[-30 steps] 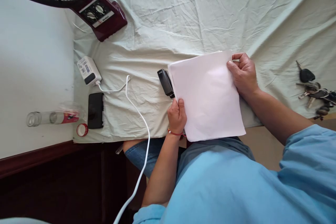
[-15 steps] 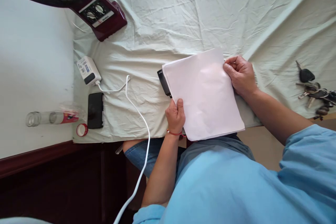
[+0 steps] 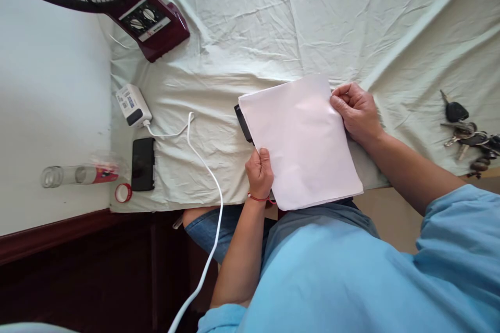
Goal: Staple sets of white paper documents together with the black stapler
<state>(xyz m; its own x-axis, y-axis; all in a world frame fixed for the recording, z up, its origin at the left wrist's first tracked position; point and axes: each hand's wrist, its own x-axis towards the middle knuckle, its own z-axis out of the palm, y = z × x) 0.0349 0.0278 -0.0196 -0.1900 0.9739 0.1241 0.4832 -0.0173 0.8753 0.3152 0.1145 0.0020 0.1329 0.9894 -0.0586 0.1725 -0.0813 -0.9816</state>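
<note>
A small stack of blank white paper sheets (image 3: 304, 140) is held between my two hands, slightly tilted, its near end over the table edge by my lap. My left hand (image 3: 259, 173), with a red string bracelet at the wrist, grips the left edge, thumb on top. On the far right edge my right hand (image 3: 356, 113) pinches the sheets between thumb and fingers. A black object (image 3: 243, 124) pokes out from under the paper's left side; most of it is hidden, so I cannot tell what it is.
On the green tablecloth (image 3: 242, 21) stand a maroon fan (image 3: 166, 31) and a white box-shaped device (image 3: 133, 106) with a white cable (image 3: 211, 171). A black phone (image 3: 142, 164), red cap (image 3: 123, 193) and clear bottle (image 3: 78, 175) lie left; keys (image 3: 466, 132) lie right.
The paper stack has shifted slightly left, with both hands still holding it. My left thumb has moved a little left along with the edge.
</note>
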